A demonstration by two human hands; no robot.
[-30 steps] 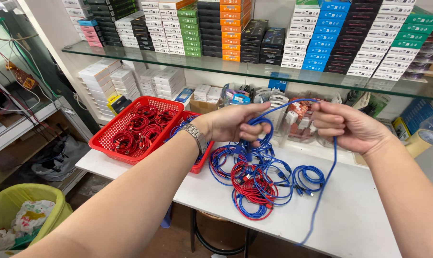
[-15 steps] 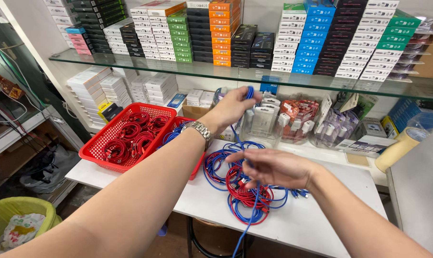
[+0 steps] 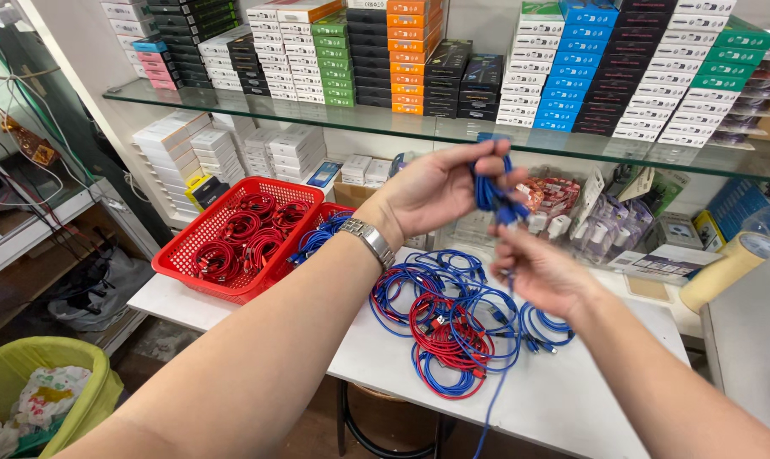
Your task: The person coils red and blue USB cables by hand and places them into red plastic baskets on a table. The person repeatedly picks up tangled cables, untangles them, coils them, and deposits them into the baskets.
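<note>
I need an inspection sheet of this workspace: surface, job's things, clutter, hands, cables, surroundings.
Surface: white table, partly covered.
Job's things: blue cable bunched in the left hand, its tail running down past the table edge.
Clutter: roll of tape and small packets at the back.
Hands: left hand in a shut grip on the blue cable; right hand on the strand below, blurred.
Cables: loose blue and red coils on the table; red coils in a red basket.
Surroundings: glass shelf of stacked boxes; yellow-green bin.
</note>
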